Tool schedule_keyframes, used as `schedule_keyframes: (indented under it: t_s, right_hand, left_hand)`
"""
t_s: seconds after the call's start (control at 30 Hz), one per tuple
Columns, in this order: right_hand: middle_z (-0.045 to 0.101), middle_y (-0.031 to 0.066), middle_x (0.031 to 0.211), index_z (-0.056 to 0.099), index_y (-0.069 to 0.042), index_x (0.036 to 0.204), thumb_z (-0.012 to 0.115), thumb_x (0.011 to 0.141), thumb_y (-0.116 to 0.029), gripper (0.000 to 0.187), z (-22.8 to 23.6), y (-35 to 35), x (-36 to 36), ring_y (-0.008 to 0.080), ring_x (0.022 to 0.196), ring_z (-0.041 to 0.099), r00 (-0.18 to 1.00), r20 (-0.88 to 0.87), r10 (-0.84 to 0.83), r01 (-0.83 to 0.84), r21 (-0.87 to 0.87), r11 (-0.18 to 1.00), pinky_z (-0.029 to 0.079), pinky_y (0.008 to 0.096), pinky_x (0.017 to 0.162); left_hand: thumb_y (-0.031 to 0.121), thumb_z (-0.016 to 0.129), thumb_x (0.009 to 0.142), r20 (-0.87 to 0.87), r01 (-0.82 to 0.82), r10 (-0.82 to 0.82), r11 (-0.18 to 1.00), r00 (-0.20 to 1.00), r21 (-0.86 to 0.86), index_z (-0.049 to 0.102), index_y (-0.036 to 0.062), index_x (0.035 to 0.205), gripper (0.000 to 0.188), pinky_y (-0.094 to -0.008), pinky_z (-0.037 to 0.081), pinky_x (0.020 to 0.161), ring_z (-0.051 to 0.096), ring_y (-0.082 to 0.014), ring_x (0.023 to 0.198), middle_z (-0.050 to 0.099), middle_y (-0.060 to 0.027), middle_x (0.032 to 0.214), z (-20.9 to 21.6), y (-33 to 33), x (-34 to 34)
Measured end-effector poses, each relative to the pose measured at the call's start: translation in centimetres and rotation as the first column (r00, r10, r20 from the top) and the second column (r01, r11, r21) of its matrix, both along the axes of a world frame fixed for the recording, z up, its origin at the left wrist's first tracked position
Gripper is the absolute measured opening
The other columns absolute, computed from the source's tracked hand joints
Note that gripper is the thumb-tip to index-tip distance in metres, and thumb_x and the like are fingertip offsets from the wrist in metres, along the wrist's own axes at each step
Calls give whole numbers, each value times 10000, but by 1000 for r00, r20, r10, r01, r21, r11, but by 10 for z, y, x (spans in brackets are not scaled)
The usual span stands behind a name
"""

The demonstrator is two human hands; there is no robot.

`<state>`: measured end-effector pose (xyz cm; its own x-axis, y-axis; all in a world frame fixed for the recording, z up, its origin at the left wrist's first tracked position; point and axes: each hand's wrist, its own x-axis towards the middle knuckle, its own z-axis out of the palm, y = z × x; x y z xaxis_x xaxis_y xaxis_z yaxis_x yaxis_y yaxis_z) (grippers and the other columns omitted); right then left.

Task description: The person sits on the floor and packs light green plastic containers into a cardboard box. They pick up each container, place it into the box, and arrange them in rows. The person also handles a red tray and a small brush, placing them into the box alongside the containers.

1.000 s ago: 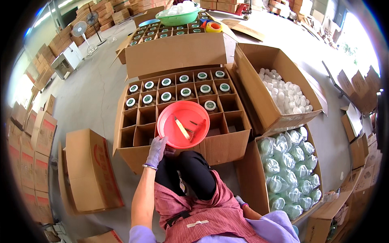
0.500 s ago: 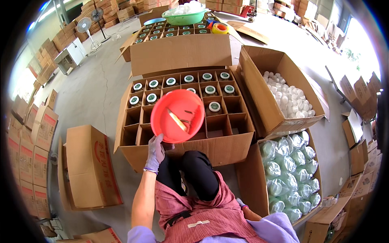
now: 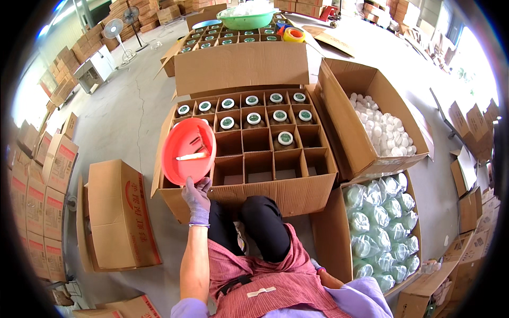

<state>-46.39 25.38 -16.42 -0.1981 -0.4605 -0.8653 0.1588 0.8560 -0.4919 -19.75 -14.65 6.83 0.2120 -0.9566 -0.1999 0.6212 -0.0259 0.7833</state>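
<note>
left hand (image 3: 196, 199) fingers clamped on red basin (image 3: 187, 151) rim; basin shifted left off box centre, tilted.

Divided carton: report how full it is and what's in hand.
Done: ten capped jars fill the far cells of the divided carton. In hand: the gloved left hand holds a red bowl over the left cells. Left: the near rows look empty. The right hand is out of view.
</note>
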Motion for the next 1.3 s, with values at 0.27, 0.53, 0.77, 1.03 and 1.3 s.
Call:
schedule_keyframes:
  t_s: [0.27, 0.53, 0.77, 1.03, 1.3]
  right_hand:
    - [674, 147, 1032, 649, -12, 1096, 541, 896, -315, 378, 0, -2, -3, 223, 946, 617, 1000, 2, 10, -10, 4, 1000, 480, 343, 842]
    - [674, 146, 1032, 647, -9, 1096, 537, 900, -304, 371, 2, -8, -7, 222, 945, 616, 1000, -6, 29, -29, 15, 999, 480, 341, 844]
    - [673, 146, 1033, 646, -6, 1096, 533, 904, -295, 365, 8, -19, -5, 220, 945, 615, 997, 0, 74, -74, 38, 997, 479, 339, 845]
    - [673, 145, 1033, 645, -3, 1096, 529, 908, -285, 358, 8, -24, -1, 219, 944, 614, 997, -4, 76, -76, 29, 997, 479, 336, 846]
    - [673, 144, 1034, 644, 0, 1096, 525, 912, -274, 351, 7, -45, 19, 217, 944, 613, 997, 24, 76, -75, -20, 997, 478, 334, 847]
  left_hand:
    - [265, 520, 930, -24, -291, 290, 955, 957, -48, 428, -35, 1182, 402, -432, 555, 827, 653, -288, 836, 591, -168, 1060, -4, -2, 27]
    - [268, 507, 935, -58, -509, 507, 860, 860, -39, 408, -77, 1207, 450, -435, 501, 948, 590, -341, 1024, 547, -198, 1163, -20, -6, 77]
    - [297, 575, 904, -7, -523, 523, 851, 852, -49, 454, -62, 1177, 467, -424, 503, 939, 595, -320, 1008, 567, -177, 1131, -25, 8, 122]
    - [333, 619, 877, 16, -461, 462, 887, 887, -26, 508, 7, 1140, 434, -410, 507, 896, 617, -255, 890, 600, -121, 1036, -11, 10, 113]
    - [380, 634, 858, 64, -399, 397, 917, 915, 17, 548, 39, 1091, 422, -382, 512, 837, 607, -193, 765, 600, -86, 872, 3, 11, 100]
